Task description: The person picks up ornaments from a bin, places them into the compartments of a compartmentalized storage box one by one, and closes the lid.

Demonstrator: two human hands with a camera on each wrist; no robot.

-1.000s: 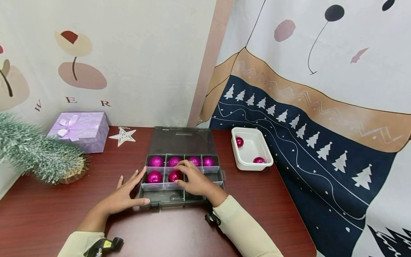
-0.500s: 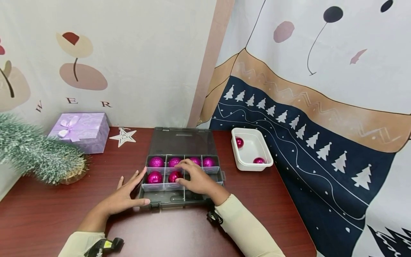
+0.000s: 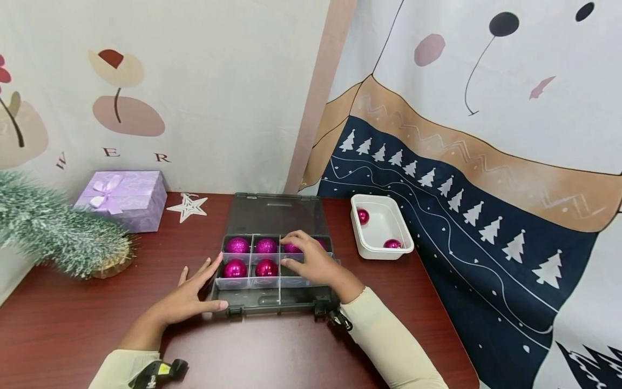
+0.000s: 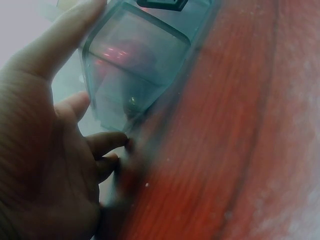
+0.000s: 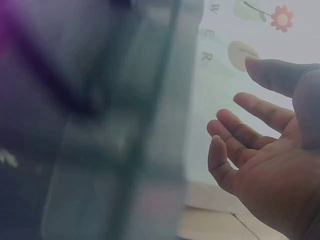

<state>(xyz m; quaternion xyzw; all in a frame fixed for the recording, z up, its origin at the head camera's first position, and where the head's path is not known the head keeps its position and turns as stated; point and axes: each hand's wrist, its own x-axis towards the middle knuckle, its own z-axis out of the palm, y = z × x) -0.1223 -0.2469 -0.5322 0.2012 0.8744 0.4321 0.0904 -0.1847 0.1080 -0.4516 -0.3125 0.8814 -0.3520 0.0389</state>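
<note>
A dark translucent divided box [image 3: 243,297] lies on the table with its lid [image 3: 277,213] folded back. Its back row holds several glittery magenta baubles [image 3: 237,245]; in the row before it sit a shiny magenta bauble [image 3: 235,268] and a shiny deep-pink bauble [image 3: 266,267]. My left hand [image 3: 187,300] rests spread against the box's left side, thumb at the front corner. Above the box's right half hovers my right hand [image 3: 316,262], fingers relaxed and holding nothing, partly hiding the back-row baubles there. The right wrist view shows that palm bare.
To the right stands a white tub [image 3: 381,252] with two pink baubles [image 3: 392,244] inside. A purple gift box [image 3: 123,200], a white star ornament [image 3: 187,207] and a frosted miniature tree [image 3: 63,232] occupy the left. Printed cloth [image 3: 461,243] hangs along the right table edge.
My right hand has come off the deep-pink bauble and shifted right, leaving it in its compartment. The left hand keeps its place at the box.
</note>
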